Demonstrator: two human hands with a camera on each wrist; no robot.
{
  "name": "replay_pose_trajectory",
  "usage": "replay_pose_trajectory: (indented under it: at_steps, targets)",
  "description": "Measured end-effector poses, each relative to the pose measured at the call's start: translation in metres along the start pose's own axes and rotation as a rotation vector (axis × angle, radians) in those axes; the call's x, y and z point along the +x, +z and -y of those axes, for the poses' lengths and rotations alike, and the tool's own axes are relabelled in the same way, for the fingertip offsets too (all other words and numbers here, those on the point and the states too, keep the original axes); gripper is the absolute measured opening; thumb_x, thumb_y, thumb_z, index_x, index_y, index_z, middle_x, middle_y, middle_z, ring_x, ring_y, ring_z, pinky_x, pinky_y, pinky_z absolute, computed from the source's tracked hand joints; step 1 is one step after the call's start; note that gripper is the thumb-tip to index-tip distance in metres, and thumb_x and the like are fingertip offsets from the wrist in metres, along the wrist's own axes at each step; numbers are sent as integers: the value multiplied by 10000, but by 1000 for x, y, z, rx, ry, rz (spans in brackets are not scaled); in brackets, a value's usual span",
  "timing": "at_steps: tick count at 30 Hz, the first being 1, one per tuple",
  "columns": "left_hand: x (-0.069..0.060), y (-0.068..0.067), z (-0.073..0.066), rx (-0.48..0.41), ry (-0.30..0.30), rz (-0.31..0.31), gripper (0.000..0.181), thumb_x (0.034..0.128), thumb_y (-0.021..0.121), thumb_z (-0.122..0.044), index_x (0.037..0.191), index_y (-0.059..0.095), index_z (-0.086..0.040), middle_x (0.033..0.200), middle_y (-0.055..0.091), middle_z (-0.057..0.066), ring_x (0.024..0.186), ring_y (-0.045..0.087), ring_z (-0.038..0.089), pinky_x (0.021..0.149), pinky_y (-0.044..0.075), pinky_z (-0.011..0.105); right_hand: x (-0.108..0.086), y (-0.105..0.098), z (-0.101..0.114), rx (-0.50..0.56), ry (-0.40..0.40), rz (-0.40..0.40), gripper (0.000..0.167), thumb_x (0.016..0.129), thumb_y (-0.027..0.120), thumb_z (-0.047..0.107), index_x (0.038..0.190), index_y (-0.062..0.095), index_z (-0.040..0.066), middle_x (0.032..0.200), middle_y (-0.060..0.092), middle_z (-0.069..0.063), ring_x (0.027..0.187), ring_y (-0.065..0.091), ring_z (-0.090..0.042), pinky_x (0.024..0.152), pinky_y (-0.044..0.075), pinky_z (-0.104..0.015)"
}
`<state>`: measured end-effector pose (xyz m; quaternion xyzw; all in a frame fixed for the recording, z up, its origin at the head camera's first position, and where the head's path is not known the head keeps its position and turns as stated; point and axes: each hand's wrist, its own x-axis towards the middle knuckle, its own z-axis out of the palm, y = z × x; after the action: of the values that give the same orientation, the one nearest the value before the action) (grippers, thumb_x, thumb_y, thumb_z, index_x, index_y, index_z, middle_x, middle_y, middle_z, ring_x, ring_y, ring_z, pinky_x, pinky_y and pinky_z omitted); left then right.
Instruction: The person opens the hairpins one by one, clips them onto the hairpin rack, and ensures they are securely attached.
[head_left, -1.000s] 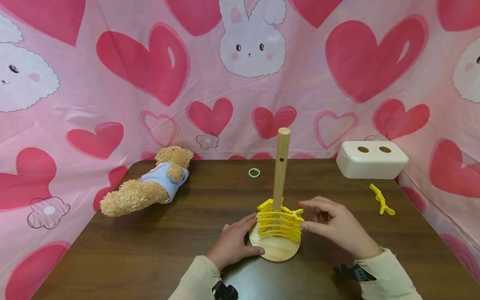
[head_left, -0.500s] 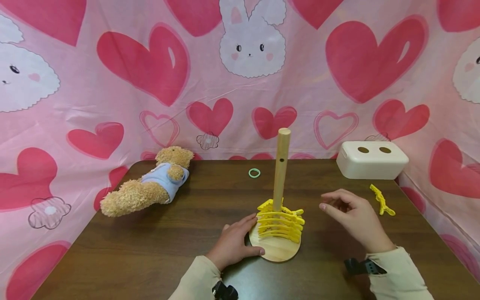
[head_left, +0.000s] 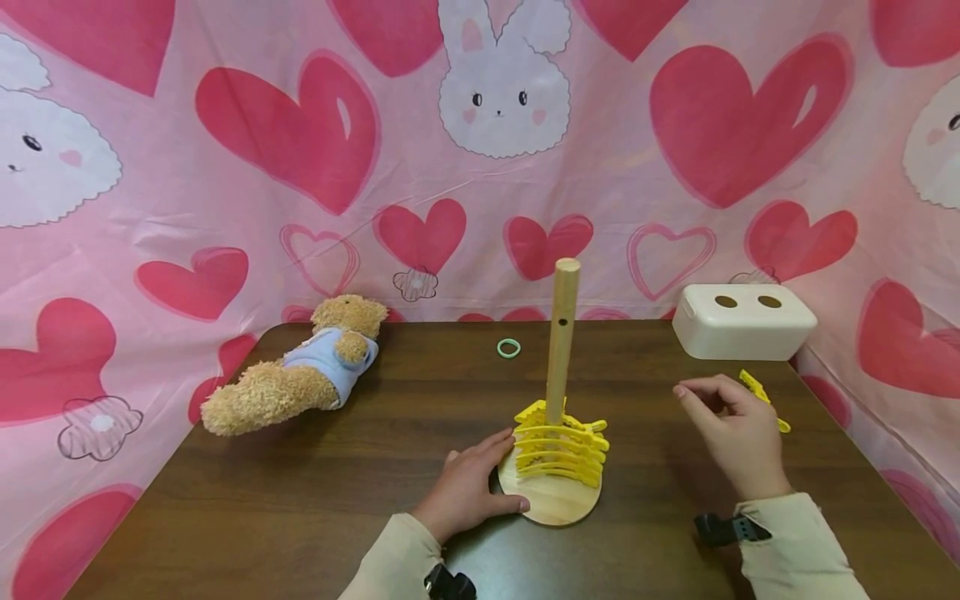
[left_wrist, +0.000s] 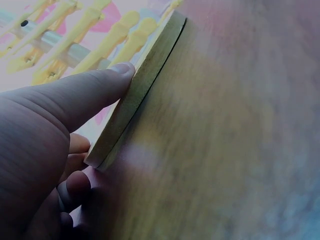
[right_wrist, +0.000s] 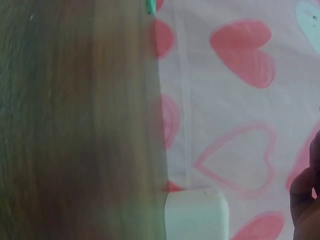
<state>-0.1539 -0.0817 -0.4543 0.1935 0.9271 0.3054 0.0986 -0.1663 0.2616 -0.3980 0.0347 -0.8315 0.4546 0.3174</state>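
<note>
A wooden stand (head_left: pixel 562 358) with an upright post and a round base stands at the centre front. Several curved yellow plastic pieces (head_left: pixel 558 454) are stacked low around its post. My left hand (head_left: pixel 471 490) holds the left side of the base, its thumb against the edge of the wooden disc (left_wrist: pixel 131 97) in the left wrist view. To the right of the stand, my right hand (head_left: pixel 738 437) hovers with loosely bent fingers and no object visible in it. Partly hidden behind that hand, a loose yellow piece (head_left: pixel 752 385) lies on the table.
On the left lies a teddy bear (head_left: pixel 330 362) in a blue shirt. A small green ring (head_left: pixel 508 348) is behind the stand. At the back right sits a white box (head_left: pixel 738 333) with two holes. A pink patterned cloth (head_left: pixel 412 167) hangs behind the brown table (head_left: pixel 315 517).
My right hand has moved away from the yellow stack to the right, and now partly covers the loose yellow piece. My left hand has stayed on the base.
</note>
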Motion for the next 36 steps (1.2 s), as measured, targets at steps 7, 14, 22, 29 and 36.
replay_pose_trajectory:
  at_steps: [7, 14, 22, 29, 36]
  targets:
    - [0, 0, 1, 9, 7, -8, 928, 783, 788, -593, 1527, 450, -154, 1593, 380, -46, 1392, 435, 259, 983, 313, 494, 2, 0, -11, -10, 50, -122, 82, 869, 789, 109, 906, 776, 37, 772, 657, 229, 681, 531, -60, 616, 409, -129]
    - [-1, -1, -1, 6, 5, -3, 920, 787, 786, -590, 1525, 453, -154, 1593, 381, -42, 1390, 438, 264, 990, 313, 505, 4, -6, -32, -40, 132, -240, 166, 868, 792, 167, 919, 772, 11, 740, 610, 305, 655, 520, -11, 614, 386, -105]
    - [-1, 1, 1, 14, -1, -1, 911, 789, 785, -587, 1529, 450, -173, 1596, 372, -60, 1392, 436, 250, 999, 313, 493, 5, -18, -51, -102, 283, -194, 228, 875, 787, 224, 966, 771, 16, 698, 576, 337, 681, 541, 7, 641, 385, -111]
    - [0, 1, 1, 16, -5, -2, 915, 789, 784, -590, 1529, 448, -171, 1595, 374, -56, 1392, 436, 258, 1014, 307, 518, 10, -36, -72, -167, 468, -137, 367, 878, 782, 336, 1096, 739, 44, 772, 566, 268, 714, 496, -33, 572, 396, -142]
    - [0, 1, 1, 13, -11, 2, 918, 786, 782, -599, 1528, 450, -173, 1595, 374, -59, 1395, 432, 253, 991, 319, 483, 11, -49, -93, -197, 590, 3, 569, 924, 713, 396, 1330, 600, 13, 1114, 615, -94, 723, 504, -15, 579, 439, -159]
